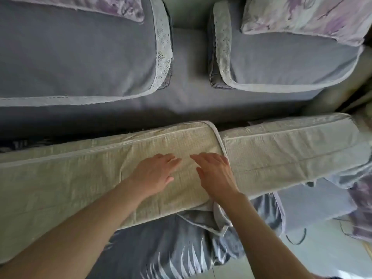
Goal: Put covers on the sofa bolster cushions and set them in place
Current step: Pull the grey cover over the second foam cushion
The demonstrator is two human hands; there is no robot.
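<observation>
**Bolster cushions end to end along the sofa's front edge**

Bolster cushions first, lying long and flat across the near edge of the sofa (187, 105): left bolster cushion (66, 178) in pale beige woven fabric with light piping, stretching from the left border to mid-frame; right bolster cushion (291, 150) in the same fabric, running on toward the right border. Ends just beside each other, near mid-frame, the left one's piped end slightly overlapping the seam line.

Behind them, grey sofa seat, with two grey back cushions leaning upright: left back cushion (76, 55) and right back cushion (289, 59), each edged in pale lace trim, well apart with a gap between. Purple-flowered pillows on top of each: left pillow (112, 5), right pillow (308, 17).

Below the left bolster, bunched grey fabric (197, 224) with pale trim, partly under its right end. Grey leaf-patterned cloth (161, 256) at the bottom edge; whether clothing or bedding, cannot tell.

Left hand (155, 174) resting flat on the left bolster's top, fingers straight and slightly spread, gripping nothing. Right hand (215, 174) flat beside it near the bolster's right end, fingers straight, likewise holding nothing. Fingertips of both near each other, not touching.
</observation>
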